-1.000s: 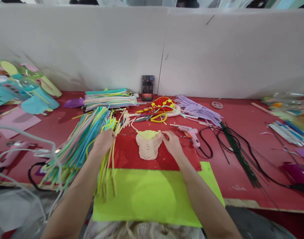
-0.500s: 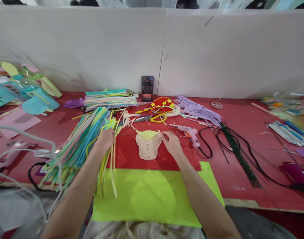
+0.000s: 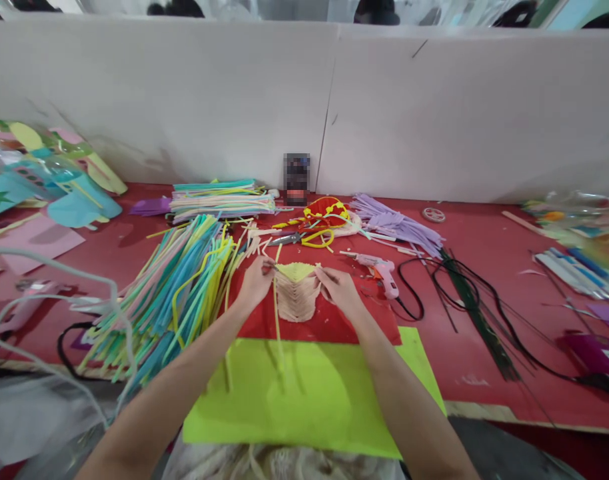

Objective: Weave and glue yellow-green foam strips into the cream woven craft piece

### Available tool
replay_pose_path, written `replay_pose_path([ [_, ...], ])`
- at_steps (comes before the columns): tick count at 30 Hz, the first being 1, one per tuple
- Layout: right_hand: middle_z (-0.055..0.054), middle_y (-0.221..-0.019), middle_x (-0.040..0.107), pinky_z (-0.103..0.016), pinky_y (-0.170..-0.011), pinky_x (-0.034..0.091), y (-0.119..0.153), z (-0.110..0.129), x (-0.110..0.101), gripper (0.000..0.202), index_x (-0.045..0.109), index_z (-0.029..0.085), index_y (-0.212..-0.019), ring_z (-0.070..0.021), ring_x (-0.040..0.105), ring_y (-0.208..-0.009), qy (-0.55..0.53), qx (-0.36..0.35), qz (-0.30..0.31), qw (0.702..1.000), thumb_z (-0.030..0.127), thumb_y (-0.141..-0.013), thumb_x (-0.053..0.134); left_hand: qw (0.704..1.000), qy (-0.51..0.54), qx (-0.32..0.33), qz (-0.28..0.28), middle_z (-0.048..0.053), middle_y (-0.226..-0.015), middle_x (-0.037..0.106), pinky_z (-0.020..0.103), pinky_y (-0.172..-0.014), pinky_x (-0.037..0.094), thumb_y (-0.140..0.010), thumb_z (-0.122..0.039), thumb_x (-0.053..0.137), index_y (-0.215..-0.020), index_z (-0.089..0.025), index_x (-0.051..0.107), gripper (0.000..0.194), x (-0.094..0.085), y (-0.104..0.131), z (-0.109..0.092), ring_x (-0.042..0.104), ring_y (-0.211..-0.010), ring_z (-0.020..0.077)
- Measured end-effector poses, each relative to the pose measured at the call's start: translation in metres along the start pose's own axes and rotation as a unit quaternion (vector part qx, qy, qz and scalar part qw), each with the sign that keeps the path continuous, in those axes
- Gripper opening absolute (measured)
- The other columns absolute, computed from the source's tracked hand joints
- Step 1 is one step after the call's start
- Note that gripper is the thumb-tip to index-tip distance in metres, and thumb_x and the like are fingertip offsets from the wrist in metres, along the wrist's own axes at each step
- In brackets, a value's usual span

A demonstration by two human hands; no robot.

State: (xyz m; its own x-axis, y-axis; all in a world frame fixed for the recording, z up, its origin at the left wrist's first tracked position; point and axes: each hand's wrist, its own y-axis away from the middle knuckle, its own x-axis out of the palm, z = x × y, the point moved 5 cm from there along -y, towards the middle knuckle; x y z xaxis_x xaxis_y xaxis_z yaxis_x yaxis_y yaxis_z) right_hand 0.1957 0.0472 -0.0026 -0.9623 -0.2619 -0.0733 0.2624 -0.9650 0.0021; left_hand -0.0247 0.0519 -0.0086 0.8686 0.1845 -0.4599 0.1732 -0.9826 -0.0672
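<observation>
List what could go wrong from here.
The pink glue gun lies with its nozzle near the right hand; if hot, it might burn skin. The long yellow pipe cleaner in the left hand could snag on the cream-and-yellow piece. The left forearm might disturb the loose pipe cleaner heap beside it.
</observation>
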Motion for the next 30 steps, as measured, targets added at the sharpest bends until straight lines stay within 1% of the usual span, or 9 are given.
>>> replay_pose_path([
  [2,0.002,-0.063,0.058,-0.019,-0.036,0.027,-0.001,0.001,-0.004,0.044,0.068,0.015,-0.084,-0.0039,0.041,-0.038,-0.008,-0.003,-0.012,1.0,0.057,-0.085,0.055,0.999,0.019,-0.007,-0.032,0.004,-0.09,0.062,0.029,-0.079,0.051,-0.076,-0.018,0.053,-0.088,-0.019,0.05,0.013,-0.005,-0.002,0.013,0.063,-0.082,0.0143],
  [6,0.003,-0.063,0.057,-0.019,-0.034,0.026,-0.001,0.004,-0.009,0.043,0.067,0.015,-0.083,-0.0033,0.039,-0.036,-0.02,-0.006,-0.03,0.999,0.056,-0.085,0.055,0.997,0.048,-0.021,-0.061,0.0,-0.085,0.059,0.026,-0.073,0.049,-0.076,-0.021,0.053,-0.088,-0.02,0.046,0.014,-0.036,-0.005,0.03,0.061,-0.074,0.012],
  [9,0.003,-0.062,0.057,-0.019,-0.032,0.024,-0.001,0.004,-0.008,0.043,0.067,0.014,-0.083,-0.0028,0.038,-0.034,-0.029,-0.003,-0.029,0.999,0.056,-0.085,0.055,0.995,0.069,-0.028,-0.065,-0.002,-0.082,0.057,0.025,-0.07,0.048,-0.074,-0.022,0.056,-0.086,-0.02,0.045,0.016,-0.053,-0.005,0.025,0.059,-0.07,0.0116],
  [11,0.003,-0.061,0.057,-0.018,-0.031,0.022,-0.001,0.003,-0.007,0.044,0.067,0.014,-0.084,-0.0026,0.038,-0.032,-0.033,0.002,-0.023,0.999,0.056,-0.086,0.054,0.994,0.09,-0.026,-0.056,-0.001,-0.083,0.057,0.025,-0.066,0.048,-0.073,-0.025,0.057,-0.086,-0.02,0.046,0.018,-0.054,-0.004,0.013,0.059,-0.07,0.0121],
  [17,0.004,-0.062,0.057,-0.018,-0.03,0.024,0.004,0.003,0.005,0.043,0.068,0.014,-0.096,-0.0033,0.039,-0.032,-0.021,0.018,0.053,0.998,0.054,-0.088,0.051,0.981,0.192,-0.004,0.036,-0.002,-0.081,0.057,0.026,-0.06,0.052,-0.067,-0.03,0.067,-0.085,-0.021,0.048,0.027,-0.013,0.0,-0.042,0.061,-0.069,0.0135],
  [20,0.003,-0.069,0.062,-0.017,-0.033,0.03,0.011,0.01,0.013,0.035,0.066,0.018,-0.104,-0.0036,0.042,-0.037,0.002,0.008,0.084,0.996,0.048,-0.087,0.057,0.963,0.261,-0.012,0.074,-0.003,-0.08,0.056,0.028,-0.059,0.055,-0.065,-0.032,0.071,-0.084,-0.022,0.048,0.032,0.008,0.0,-0.053,0.062,-0.067,0.0136],
  [23,-0.001,-0.085,0.069,-0.019,-0.041,0.042,0.02,0.016,0.021,0.03,0.063,0.022,-0.105,-0.0068,0.055,-0.046,0.009,0.009,0.121,0.993,0.044,-0.085,0.063,0.929,0.357,-0.057,0.073,-0.005,-0.078,0.055,0.027,-0.059,0.056,-0.062,-0.034,0.077,-0.084,-0.022,0.047,0.039,0.021,-0.002,-0.044,0.064,-0.069,0.0138],
  [26,-0.005,-0.102,0.07,-0.025,-0.053,0.053,0.027,0.019,0.033,0.035,0.052,0.027,-0.12,-0.0135,0.068,-0.065,-0.088,0.026,0.196,0.976,0.047,-0.091,0.052,0.91,0.401,-0.097,0.047,-0.006,-0.078,0.054,0.025,-0.064,0.057,-0.061,-0.037,0.079,-0.084,-0.021,0.046,0.043,0.027,-0.003,-0.025,0.065,-0.073,0.0116],
  [30,-0.009,-0.114,0.068,-0.026,-0.055,0.056,0.023,0.019,0.034,0.041,0.042,0.028,-0.13,-0.0155,0.07,-0.076,-0.168,0.032,0.162,0.972,0.046,-0.094,0.048,0.894,0.425,-0.141,0.036,-0.006,-0.079,0.057,0.024,-0.07,0.057,-0.06,-0.035,0.082,-0.086,-0.02,0.051,0.043,0.032,0.0,-0.009,0.062,-0.07,0.0079],
])
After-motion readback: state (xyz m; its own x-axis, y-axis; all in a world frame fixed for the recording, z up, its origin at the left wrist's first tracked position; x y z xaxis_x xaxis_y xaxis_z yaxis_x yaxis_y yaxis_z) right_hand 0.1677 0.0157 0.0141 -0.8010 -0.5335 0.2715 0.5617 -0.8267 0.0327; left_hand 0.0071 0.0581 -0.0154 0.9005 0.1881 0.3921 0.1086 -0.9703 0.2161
